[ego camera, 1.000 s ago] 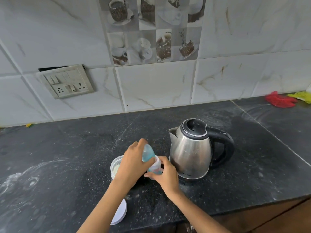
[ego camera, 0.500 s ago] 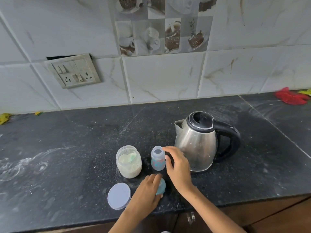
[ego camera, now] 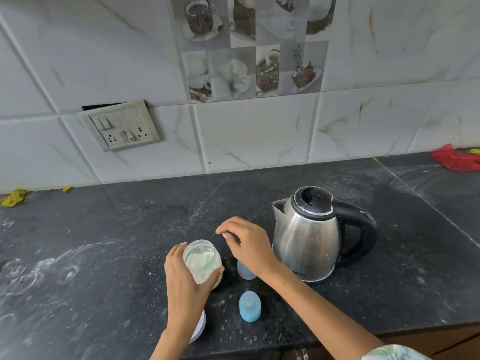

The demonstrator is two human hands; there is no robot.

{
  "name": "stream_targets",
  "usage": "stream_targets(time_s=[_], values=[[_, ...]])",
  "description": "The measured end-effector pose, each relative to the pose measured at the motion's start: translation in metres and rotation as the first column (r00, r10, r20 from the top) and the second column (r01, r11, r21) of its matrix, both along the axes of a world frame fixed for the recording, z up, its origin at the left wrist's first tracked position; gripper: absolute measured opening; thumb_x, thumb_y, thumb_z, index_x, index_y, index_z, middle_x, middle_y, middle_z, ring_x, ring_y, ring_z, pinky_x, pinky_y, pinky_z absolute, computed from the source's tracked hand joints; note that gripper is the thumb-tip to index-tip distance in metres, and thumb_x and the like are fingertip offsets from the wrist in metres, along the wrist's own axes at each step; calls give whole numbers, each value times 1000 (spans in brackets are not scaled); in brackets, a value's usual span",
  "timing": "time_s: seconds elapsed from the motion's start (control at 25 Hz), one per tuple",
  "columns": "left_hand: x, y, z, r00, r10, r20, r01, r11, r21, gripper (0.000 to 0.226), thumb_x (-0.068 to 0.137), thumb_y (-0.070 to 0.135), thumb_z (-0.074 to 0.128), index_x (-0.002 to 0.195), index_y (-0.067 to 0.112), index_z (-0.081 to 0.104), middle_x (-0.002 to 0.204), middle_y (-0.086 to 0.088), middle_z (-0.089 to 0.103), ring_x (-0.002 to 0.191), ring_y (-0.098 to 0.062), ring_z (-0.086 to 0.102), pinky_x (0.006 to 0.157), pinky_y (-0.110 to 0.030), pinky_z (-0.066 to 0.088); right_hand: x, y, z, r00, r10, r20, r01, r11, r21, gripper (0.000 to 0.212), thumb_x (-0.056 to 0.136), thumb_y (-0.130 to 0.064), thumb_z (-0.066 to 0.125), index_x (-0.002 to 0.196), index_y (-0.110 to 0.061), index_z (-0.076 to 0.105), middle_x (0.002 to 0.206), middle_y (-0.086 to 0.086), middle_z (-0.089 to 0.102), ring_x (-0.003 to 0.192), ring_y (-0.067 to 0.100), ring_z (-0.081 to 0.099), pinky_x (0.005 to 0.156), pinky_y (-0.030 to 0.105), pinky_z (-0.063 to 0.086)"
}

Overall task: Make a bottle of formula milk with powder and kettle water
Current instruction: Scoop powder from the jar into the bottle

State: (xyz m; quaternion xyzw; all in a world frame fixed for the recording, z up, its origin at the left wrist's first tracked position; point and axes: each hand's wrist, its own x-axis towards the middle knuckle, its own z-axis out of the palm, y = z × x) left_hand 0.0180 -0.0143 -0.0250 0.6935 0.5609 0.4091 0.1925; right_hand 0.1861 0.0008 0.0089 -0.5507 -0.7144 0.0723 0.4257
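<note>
A clear jar of white powder (ego camera: 203, 262) stands open on the black counter (ego camera: 104, 255), and my left hand (ego camera: 185, 284) is wrapped around its near side. My right hand (ego camera: 246, 242) hovers just right of the jar's mouth with fingers loosely curled, holding nothing that I can see. The small baby bottle (ego camera: 245, 271) stands under that wrist, mostly hidden. Its blue teat cap (ego camera: 250, 306) lies on the counter in front of it. The steel kettle (ego camera: 309, 235) with a black lid and handle stands to the right, lid closed.
The jar's white lid (ego camera: 199, 328) lies near the counter's front edge, partly under my left forearm. A red cloth (ego camera: 454, 161) sits at the far right and a yellow scrap (ego camera: 13, 197) at the far left. A switch and socket plate (ego camera: 122, 126) is on the tiled wall.
My left hand has left the blue cap on the counter and taken hold of the powder jar. My right hand has let go of the bottle and moved up toward the jar.
</note>
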Motion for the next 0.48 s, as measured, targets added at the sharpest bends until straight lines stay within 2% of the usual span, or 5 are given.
stream_targets(time_s=[0.08,0.2,0.32,0.4,0.48], values=[[2,13,-5,998,52,45,-42,980,-196,99,59,40,85,138,14,31,140,-6,42,127,-23,42,102,-36,39,-9,9,10,994,83,69,-74,990,-121,16,91,-13,59,100,-18,72,100,-6,72,88,9,65,75,31,55],[4,21,-6,993,61,98,-37,973,-228,86,58,39,86,129,22,42,122,1,60,106,-17,56,84,-27,45,-24,17,23,953,179,243,-102,949,-299,17,91,-27,62,100,-19,74,97,-3,74,87,16,66,77,38,55],[6,17,-1,989,77,128,-46,973,-227,83,51,40,89,122,27,49,103,11,64,95,-14,60,75,-23,44,-37,26,36,824,200,530,68,894,-443,28,89,-40,63,102,-18,74,86,3,73,85,23,66,70,33,50],[13,12,1,992,44,114,-17,974,-226,86,49,40,89,123,30,47,102,11,65,93,-13,61,80,-31,49,-47,28,43,691,243,680,195,844,-499,25,89,-33,64,103,-13,69,73,3,60,80,25,62,64,31,42],[20,6,1,992,1,124,27,974,-224,86,49,40,87,121,31,42,101,11,63,91,-14,61,77,-31,48,-53,27,39,644,262,718,260,808,-528,24,86,-22,67,107,-11,64,80,4,59,86,25,63,65,30,40]])
